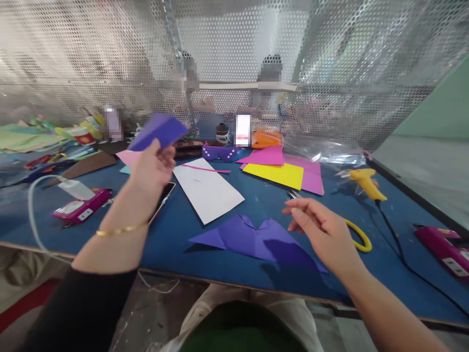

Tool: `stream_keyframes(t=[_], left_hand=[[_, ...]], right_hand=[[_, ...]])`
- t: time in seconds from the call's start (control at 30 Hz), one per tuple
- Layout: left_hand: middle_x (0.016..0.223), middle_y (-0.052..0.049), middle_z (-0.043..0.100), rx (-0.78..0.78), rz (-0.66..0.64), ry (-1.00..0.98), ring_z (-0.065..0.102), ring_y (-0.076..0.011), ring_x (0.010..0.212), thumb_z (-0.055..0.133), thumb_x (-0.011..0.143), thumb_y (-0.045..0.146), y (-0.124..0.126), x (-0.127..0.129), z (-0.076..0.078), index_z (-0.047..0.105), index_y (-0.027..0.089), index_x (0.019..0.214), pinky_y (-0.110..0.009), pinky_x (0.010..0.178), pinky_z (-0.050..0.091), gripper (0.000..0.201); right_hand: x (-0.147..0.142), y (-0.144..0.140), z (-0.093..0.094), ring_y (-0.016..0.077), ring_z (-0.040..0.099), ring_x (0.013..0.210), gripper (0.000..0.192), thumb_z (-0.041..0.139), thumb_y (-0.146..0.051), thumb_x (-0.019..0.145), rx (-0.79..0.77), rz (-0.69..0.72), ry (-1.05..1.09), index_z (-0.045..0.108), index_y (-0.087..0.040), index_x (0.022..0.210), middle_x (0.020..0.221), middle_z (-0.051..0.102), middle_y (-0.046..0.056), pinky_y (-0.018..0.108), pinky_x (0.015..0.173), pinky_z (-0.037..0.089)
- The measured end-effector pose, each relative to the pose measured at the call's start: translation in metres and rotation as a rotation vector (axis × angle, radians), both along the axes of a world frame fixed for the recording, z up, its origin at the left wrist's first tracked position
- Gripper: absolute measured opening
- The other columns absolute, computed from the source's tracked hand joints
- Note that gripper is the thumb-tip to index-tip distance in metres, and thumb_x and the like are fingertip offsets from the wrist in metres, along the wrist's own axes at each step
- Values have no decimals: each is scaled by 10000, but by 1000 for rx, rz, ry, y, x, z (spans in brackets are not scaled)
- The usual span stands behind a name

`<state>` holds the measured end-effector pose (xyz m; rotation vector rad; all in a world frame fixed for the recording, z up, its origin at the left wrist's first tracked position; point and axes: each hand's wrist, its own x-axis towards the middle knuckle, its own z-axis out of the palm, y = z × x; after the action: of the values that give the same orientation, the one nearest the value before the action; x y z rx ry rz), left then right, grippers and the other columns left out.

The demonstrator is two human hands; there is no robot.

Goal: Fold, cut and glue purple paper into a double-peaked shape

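Left hand (152, 166): raised above the table (176, 234), fingers closed on one corner of a purple slip (158, 131), which tilts up and away from it.
Right hand (322, 232): loosely open, fingers spread, holding nothing; it hovers just over the right end of a folded purple sheet (256, 239) lying flat near the table's front edge, between the two hands.
Scissors (351, 230): yellow-handled, under and just beyond the right hand.
White sheet (207, 188): beyond the purple sheet, right of the left hand.
Phone (163, 198): beneath the left wrist.
Yellow sheet (274, 173) and pink sheets (266, 156): farther back.
Glue gun (364, 182): beyond the right hand, to its right.
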<state>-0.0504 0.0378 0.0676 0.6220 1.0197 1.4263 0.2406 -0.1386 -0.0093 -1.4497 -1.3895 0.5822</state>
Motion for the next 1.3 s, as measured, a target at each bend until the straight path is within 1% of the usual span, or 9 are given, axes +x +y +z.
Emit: stream_keyframes(t=[0.1,0.17,0.3,0.37,0.47,0.57,0.87,1.07,1.3], left_hand=[[1071,-63,665,-19,50,145,658,-156,832,601,978,400,25,-30,16,620,158,1168,-316,699,581,308],[1015,-92,692,-21,-20,253,651,-131,774,481,1032,372,12,-27,8,670,141,1062,-247,628,548,300],[1061,-74,752,95,-250,488,696,-161,832,665,909,337,-66,13,-42,760,188,964,-246,643,553,185],[1024,-76,777,192,-382,649,701,-219,953,805,779,283,-109,31,-70,794,195,925,-332,850,578,170],[1165,-64,763,933,-441,1294,668,-264,1152,597,943,278,-153,46,-103,746,226,1162,-463,1003,548,270],[1270,-89,721,1203,-431,1582,639,-294,1206,535,988,300,-166,53,-119,676,155,1266,-488,987,559,344],[1482,-190,543,1186,-458,1782,474,-391,1382,484,891,742,-158,58,-117,498,41,1447,-579,1117,401,895],[1421,-164,609,1023,-507,1706,545,-377,1299,572,885,661,-157,62,-119,494,86,1458,-621,1175,306,815],[1481,-163,552,1028,-538,1708,487,-372,1369,580,873,675,-156,60,-122,486,115,1463,-595,1154,367,819]], right_hand=[[-1,-11,-12,173,695,643,317,578,-495,931,-69,57,-46,683,-210,1022,835,752,48,285,605,567],[-2,-19,-19,184,718,681,295,567,-475,945,-85,59,-133,689,-223,1035,841,761,43,286,618,580],[2,-34,-29,214,754,785,243,551,-421,968,21,-30,-343,687,-240,1054,918,781,48,309,647,607],[5,-42,-33,231,761,835,228,533,-387,985,82,-66,-443,672,-237,1085,948,784,56,340,687,622],[3,-51,-39,252,754,928,228,502,-316,1005,149,-86,-604,639,-217,1158,1028,780,82,402,773,628],[-6,-53,-40,260,725,1033,295,479,-249,1008,181,-30,-711,588,-152,1264,1125,758,124,438,853,617],[-35,-24,-33,341,587,1294,415,393,-168,1003,157,134,-943,572,25,1325,1311,672,220,529,1052,523],[-34,-27,-38,332,603,1273,462,410,-158,972,124,149,-946,524,35,1375,1334,652,236,568,1088,485],[-28,-28,-38,275,598,1291,403,411,-187,995,134,103,-795,542,-83,1362,1304,687,165,537,1081,497]])
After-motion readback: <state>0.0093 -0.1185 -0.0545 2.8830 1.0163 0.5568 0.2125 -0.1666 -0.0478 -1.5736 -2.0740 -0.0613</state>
